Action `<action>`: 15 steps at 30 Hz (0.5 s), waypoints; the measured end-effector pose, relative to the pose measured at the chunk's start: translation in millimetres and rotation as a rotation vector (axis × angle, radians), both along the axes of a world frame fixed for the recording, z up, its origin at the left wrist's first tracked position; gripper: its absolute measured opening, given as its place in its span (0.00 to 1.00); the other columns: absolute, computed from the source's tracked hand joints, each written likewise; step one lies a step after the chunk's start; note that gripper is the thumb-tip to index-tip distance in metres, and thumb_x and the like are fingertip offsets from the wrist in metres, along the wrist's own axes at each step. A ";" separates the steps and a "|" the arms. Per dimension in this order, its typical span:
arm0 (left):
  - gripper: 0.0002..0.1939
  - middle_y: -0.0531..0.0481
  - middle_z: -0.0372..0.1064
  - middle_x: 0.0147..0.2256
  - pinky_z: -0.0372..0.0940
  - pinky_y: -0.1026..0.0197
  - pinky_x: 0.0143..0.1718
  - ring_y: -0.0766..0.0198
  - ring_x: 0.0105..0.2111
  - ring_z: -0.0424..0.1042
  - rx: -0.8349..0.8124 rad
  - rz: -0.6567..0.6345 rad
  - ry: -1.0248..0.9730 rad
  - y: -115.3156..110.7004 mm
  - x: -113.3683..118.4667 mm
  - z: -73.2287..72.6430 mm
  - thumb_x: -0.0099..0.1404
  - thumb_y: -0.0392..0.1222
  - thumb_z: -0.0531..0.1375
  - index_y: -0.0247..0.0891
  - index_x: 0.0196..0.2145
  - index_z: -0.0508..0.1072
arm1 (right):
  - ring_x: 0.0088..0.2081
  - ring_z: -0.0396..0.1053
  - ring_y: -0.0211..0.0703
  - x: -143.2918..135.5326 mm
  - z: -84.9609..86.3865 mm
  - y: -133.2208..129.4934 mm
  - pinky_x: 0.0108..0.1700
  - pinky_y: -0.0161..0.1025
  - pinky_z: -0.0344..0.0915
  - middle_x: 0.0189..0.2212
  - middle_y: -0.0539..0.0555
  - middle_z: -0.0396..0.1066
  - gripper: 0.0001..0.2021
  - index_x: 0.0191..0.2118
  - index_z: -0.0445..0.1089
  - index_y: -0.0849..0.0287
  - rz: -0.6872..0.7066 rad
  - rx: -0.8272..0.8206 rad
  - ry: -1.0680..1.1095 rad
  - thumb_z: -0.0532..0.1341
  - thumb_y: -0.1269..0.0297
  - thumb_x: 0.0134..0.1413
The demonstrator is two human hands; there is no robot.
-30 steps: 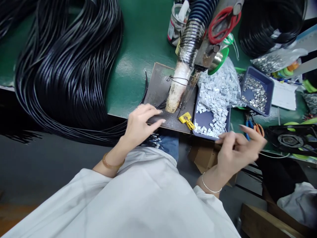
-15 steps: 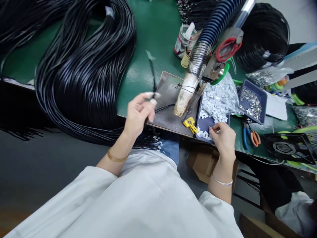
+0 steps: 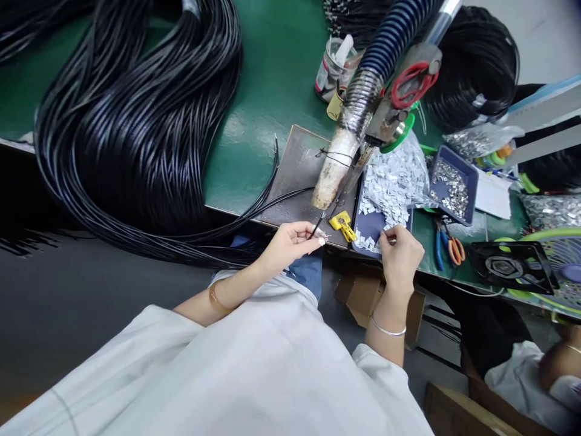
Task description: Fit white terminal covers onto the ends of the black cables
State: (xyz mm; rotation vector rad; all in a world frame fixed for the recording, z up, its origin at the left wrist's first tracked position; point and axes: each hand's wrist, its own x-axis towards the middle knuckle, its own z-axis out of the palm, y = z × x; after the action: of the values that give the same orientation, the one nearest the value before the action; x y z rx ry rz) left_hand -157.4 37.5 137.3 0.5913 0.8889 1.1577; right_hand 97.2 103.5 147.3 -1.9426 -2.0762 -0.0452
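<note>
At the front edge of the bench, my left hand point(image 3: 297, 242) is closed, pinching a thin black cable point(image 3: 318, 224) between thumb and fingers. My right hand point(image 3: 400, 251) has its fingertips pressed together over the near part of a dark blue tray point(image 3: 371, 224); what they hold, if anything, is too small to make out. Small white pieces point(image 3: 385, 188) lie loose in the tray, heaped toward its far side. A yellow clip point(image 3: 344, 225) sits between my hands, on the edge of a brown board point(image 3: 295, 160).
A large bundle of black cables point(image 3: 145, 139) covers the left side. A ribbed hose point(image 3: 385, 54) reaches down over the board. To the right are a tray of metal parts point(image 3: 454, 184), pliers point(image 3: 447, 245) and a fan point(image 3: 512, 266). Another person's arm point(image 3: 558, 357) shows lower right.
My left hand has moved right and toward me, from over the board's left side to beside the yellow clip, now pinching a black cable. My right hand stays at the white pieces.
</note>
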 end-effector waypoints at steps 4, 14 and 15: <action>0.09 0.56 0.66 0.20 0.55 0.68 0.20 0.75 0.18 0.59 0.087 -0.004 0.134 1.0 -0.3 -0.7 0.52 0.40 0.69 0.32 0.29 0.78 | 0.30 0.66 0.42 1.1 1.0 -8.3 0.35 0.38 0.53 0.29 0.52 0.73 0.07 0.27 0.64 0.56 0.050 0.005 0.003 0.57 0.65 0.56; 0.09 0.44 0.76 0.30 0.64 0.62 0.32 0.61 0.30 0.74 0.718 -0.378 0.993 -12.2 15.2 3.8 0.63 0.29 0.55 0.33 0.33 0.75 | 0.29 0.67 0.38 -31.2 7.6 -24.3 0.33 0.37 0.63 0.27 0.49 0.70 0.06 0.28 0.66 0.56 0.049 0.324 0.419 0.61 0.65 0.56; 0.07 0.46 0.75 0.30 0.64 0.63 0.33 0.63 0.29 0.73 0.642 -0.256 0.910 -10.3 16.6 1.9 0.64 0.31 0.55 0.33 0.34 0.73 | 0.29 0.68 0.37 -40.9 8.3 -30.4 0.31 0.36 0.65 0.28 0.49 0.71 0.06 0.29 0.67 0.57 0.069 0.341 0.558 0.62 0.65 0.56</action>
State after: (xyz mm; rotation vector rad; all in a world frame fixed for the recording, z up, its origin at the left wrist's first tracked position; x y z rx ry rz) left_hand -140.8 27.3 139.1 1.7959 1.1362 0.9085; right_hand 56.2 73.1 155.6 -1.4687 -1.6374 0.1337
